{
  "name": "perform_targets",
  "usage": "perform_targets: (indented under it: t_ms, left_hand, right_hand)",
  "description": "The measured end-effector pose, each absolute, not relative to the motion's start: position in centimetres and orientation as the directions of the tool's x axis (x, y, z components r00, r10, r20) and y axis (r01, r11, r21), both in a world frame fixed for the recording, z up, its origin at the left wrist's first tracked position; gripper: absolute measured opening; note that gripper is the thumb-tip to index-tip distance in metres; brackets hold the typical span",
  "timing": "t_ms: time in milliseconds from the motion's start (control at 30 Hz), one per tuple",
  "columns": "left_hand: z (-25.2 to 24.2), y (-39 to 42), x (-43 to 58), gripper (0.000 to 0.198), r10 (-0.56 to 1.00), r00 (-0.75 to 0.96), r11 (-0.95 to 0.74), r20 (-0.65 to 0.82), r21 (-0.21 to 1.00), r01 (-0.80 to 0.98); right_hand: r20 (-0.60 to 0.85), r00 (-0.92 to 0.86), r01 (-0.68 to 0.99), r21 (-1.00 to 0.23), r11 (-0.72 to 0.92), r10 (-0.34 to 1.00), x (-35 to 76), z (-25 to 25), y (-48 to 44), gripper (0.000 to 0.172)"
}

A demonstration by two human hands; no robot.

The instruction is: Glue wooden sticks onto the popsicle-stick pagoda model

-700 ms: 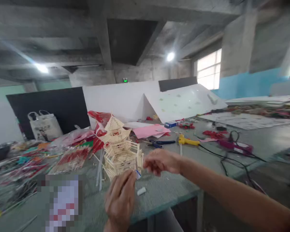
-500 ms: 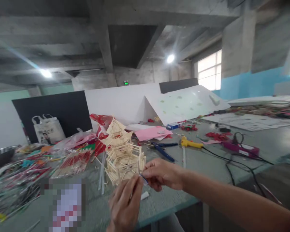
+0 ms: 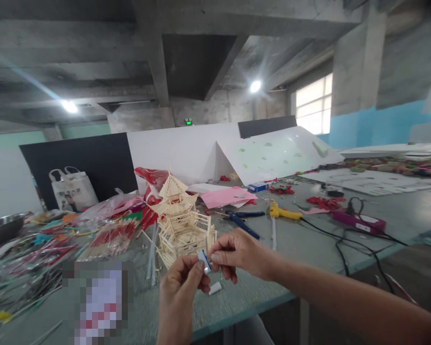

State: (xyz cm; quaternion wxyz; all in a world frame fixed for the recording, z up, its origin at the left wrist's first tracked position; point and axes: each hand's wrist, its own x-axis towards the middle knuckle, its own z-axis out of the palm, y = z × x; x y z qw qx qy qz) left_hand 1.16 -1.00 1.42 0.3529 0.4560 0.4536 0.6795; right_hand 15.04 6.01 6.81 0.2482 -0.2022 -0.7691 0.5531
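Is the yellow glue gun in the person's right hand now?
No, the yellow glue gun lies on the table, while the right hand is at a small blue-and-white piece.

A long, grey-green table [image 3: 247, 291] runs beneath the left hand [image 3: 181, 287] and the right hand [image 3: 235, 254]. Beyond the left hand stand a flat black board [image 3: 104, 158], off to its left, and a broad white board [image 3: 183, 148], straight ahead. Far beyond the right hand, to its right, a bright, pale-framed window [image 3: 314, 103] adjoins a bare grey concrete wall [image 3: 348, 79] with a blue-painted lower band [image 3: 355, 127]. High above both, two white lamps [image 3: 70, 106] glare (one throwing a long streak) under a beamed concrete ceiling [image 3: 75, 40].
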Motion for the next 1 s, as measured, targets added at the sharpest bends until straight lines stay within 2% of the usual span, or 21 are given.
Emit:
perform_targets:
  t_ms: [200,333,400,533,633,700,767,900,933,1000]
  left_hand:
    - [1.7,-1.3,1.2,0.022,0.9,-0.295,-0.325,0.32,0.945,0.035]
    - [1.9,-1.6,1.4,0.025,0.904,-0.298,-0.282,0.307,0.951,0.124]
    - [1.8,-1.6,1.4,0.025,0.905,-0.302,-0.272,0.301,0.953,0.136]
    - [1.6,-1.5,1.5,0.026,0.913,-0.28,-0.286,0.297,0.955,0.079]
    - [1.7,-1.5,1.6,0.027,0.912,-0.288,-0.296,0.291,0.955,0.027]
    - [1.8,-1.6,1.6,0.027,0.907,-0.301,-0.309,0.294,0.951,-0.002]
    - [1.8,-1.9,1.6,0.027,0.912,-0.306,-0.307,0.274,0.95,-0.062]
    - [1.3,-2.6,1.4,0.025,0.934,-0.313,-0.25,0.173,0.942,-0.226]
    - [1.2,-2.6,1.4,0.025,0.937,-0.316,-0.236,0.148,0.936,-0.26]
    - [0.8,-2.4,1.5,0.026,0.941,-0.321,-0.214,0.105,0.922,-0.323]
  right_hand:
    - [0.112,-0.807,0.152,-0.909,0.387,0.579,15.3,7.3,6.0,0.016]
    - [0.107,-0.797,0.253,-0.835,0.489,0.594,15.5,7.7,5.5,0.013]
    - [0.184,-0.771,0.31,-0.727,0.612,0.61,15.5,7.6,5.1,0.012]
    - [0.469,-0.724,0.366,-0.362,0.858,0.506,15.1,6.2,4.5,0.008]
    - [0.558,-0.727,0.394,-0.137,0.909,0.4,14.4,5.1,4.4,0.009]
    - [0.574,-0.74,0.405,-0.035,0.913,0.35,14.1,5.0,5.0,0.009]
    - [0.591,-0.719,0.447,-0.009,0.895,0.365,14.6,5.8,6.4,0.009]
    - [0.668,-0.536,0.634,-0.086,0.768,0.517,17.1,8.5,9.8,0.014]
    - [0.68,-0.509,0.663,-0.081,0.744,0.527,17.8,8.9,10.0,0.019]
    - [0.665,-0.566,0.628,-0.035,0.778,0.487,18.7,8.9,9.5,0.025]
